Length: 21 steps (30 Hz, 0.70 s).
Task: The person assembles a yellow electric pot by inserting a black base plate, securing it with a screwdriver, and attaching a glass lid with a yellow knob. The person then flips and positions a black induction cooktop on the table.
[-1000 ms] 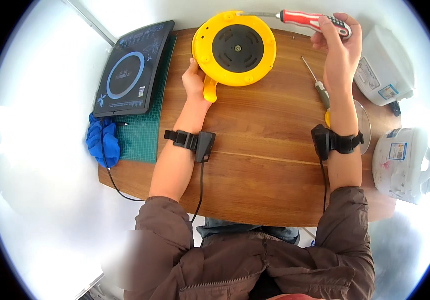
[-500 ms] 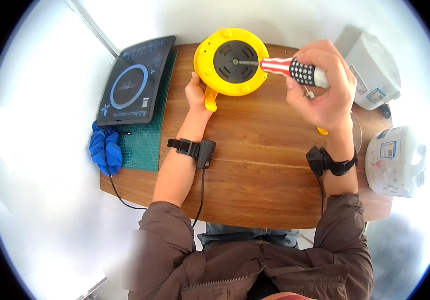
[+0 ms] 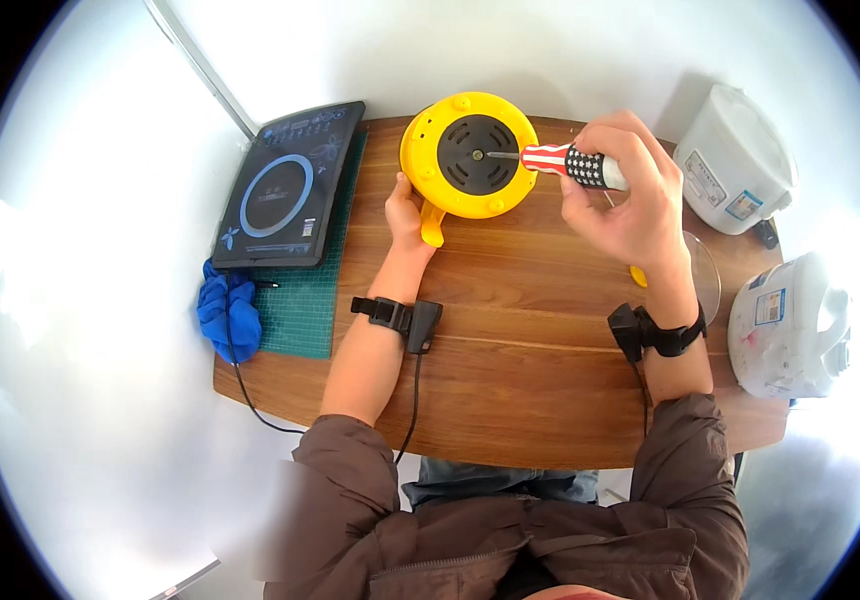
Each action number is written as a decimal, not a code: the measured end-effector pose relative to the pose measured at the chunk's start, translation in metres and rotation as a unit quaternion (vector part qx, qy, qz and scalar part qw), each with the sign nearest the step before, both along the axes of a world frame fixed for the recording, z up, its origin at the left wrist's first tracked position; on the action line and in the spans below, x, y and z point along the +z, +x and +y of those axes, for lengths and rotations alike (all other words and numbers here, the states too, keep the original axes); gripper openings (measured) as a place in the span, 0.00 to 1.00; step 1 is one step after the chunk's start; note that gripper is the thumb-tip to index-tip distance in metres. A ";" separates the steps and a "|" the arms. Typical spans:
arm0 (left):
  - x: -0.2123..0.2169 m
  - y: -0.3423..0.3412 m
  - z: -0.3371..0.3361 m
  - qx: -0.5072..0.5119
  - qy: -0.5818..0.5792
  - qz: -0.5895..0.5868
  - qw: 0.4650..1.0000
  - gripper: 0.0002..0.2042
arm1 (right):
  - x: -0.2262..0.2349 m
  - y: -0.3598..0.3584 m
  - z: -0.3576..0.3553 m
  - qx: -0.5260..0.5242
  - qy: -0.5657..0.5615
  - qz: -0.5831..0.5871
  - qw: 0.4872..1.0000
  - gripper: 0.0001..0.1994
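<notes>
My left hand point(image 3: 408, 218) is closed round the lower left edge of a round yellow reel-like casing point(image 3: 502, 197). Its thumb shows at the rim; the other fingers are mostly hidden behind. A slotted black disc point(image 3: 460, 147) with a screw in its centre faces me, and a yellow tab point(image 3: 433, 232) sticks out below. In my right hand point(image 3: 645, 210) is a screwdriver point(image 3: 547, 158) with a red-and-white striped, star-patterned handle. The shaft points left, its tip at the centre screw; whether it is seated there I cannot tell.
At left, a black induction cooktop point(image 3: 280, 190) lies partly on a green cutting mat point(image 3: 300, 320), beside a blue cloth point(image 3: 227, 320). Two white containers point(image 3: 730, 165) stand on the right. A small yellow piece point(image 3: 638, 276) lies near my right wrist. Black cables trail from both wrist straps.
The whole view has shifted, so everything sits lower in the picture. The left hand still holds the yellow casing, and the right hand with the screwdriver stays at the centre screw.
</notes>
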<state>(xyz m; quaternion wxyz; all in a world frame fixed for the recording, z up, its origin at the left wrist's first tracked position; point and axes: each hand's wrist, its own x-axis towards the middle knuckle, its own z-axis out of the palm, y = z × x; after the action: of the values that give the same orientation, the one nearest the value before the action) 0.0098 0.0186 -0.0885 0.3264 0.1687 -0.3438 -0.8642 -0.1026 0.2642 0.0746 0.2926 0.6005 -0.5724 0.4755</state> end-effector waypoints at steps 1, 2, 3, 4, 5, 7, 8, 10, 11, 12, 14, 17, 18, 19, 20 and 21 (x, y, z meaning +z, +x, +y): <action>0.000 0.001 0.001 -0.002 -0.003 0.001 1.000 0.23 | 0.000 0.000 0.000 0.002 0.003 -0.002 1.000 0.17; 0.000 0.001 0.001 -0.004 -0.006 0.001 1.000 0.23 | -0.001 0.000 0.001 0.004 0.006 -0.004 1.000 0.17; -0.001 0.002 0.002 -0.001 -0.003 -0.004 1.000 0.23 | -0.002 0.002 0.001 0.003 0.018 -0.013 1.000 0.17; 0.002 0.001 0.003 0.004 0.002 -0.006 1.000 0.23 | -0.002 0.002 0.001 0.003 0.030 -0.018 0.999 0.16; 0.003 0.000 0.004 0.009 0.006 -0.008 1.000 0.23 | -0.002 0.002 0.001 0.003 0.042 -0.022 0.999 0.16; 0.005 -0.001 0.005 0.005 0.002 -0.009 1.000 0.23 | -0.002 0.002 0.000 0.000 0.039 -0.019 0.999 0.16; 0.005 -0.001 0.005 0.004 0.000 -0.008 1.000 0.23 | -0.003 0.002 -0.001 0.000 0.039 -0.018 0.999 0.16; 0.004 -0.001 0.003 0.003 0.000 -0.006 1.000 0.23 | -0.003 0.003 -0.001 -0.002 0.036 -0.018 0.999 0.16; 0.003 -0.001 0.003 0.002 0.000 -0.005 1.000 0.23 | -0.004 0.003 -0.001 -0.003 0.035 -0.018 0.999 0.16; 0.002 -0.002 0.001 0.004 0.005 -0.001 1.000 0.22 | -0.004 0.003 -0.002 0.000 0.031 -0.016 0.999 0.16; 0.000 -0.003 -0.001 0.007 0.014 0.007 1.000 0.22 | -0.004 0.003 -0.004 0.003 0.023 -0.014 1.000 0.16; 0.002 -0.002 0.002 0.011 0.017 -0.001 1.000 0.22 | -0.005 0.003 -0.003 0.004 0.029 -0.016 0.999 0.16; 0.004 -0.002 0.003 0.007 0.013 0.000 1.000 0.22 | -0.005 0.003 -0.003 0.002 0.026 -0.014 1.000 0.16; 0.004 -0.001 0.002 0.004 0.010 0.000 1.000 0.22 | -0.006 0.003 -0.004 0.000 0.023 -0.013 1.000 0.16; 0.003 -0.001 0.003 0.000 0.007 0.000 1.000 0.22 | -0.006 0.003 -0.004 -0.001 0.021 -0.012 1.000 0.16; 0.003 -0.001 0.003 0.000 0.005 -0.001 1.000 0.22 | -0.007 0.002 -0.004 -0.004 0.016 -0.011 1.000 0.16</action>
<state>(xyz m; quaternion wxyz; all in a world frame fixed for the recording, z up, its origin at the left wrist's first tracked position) 0.0085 0.0219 -0.0854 0.3250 0.1709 -0.3396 -0.8659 -0.1001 0.2602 0.0678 0.2788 0.5970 -0.5857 0.4720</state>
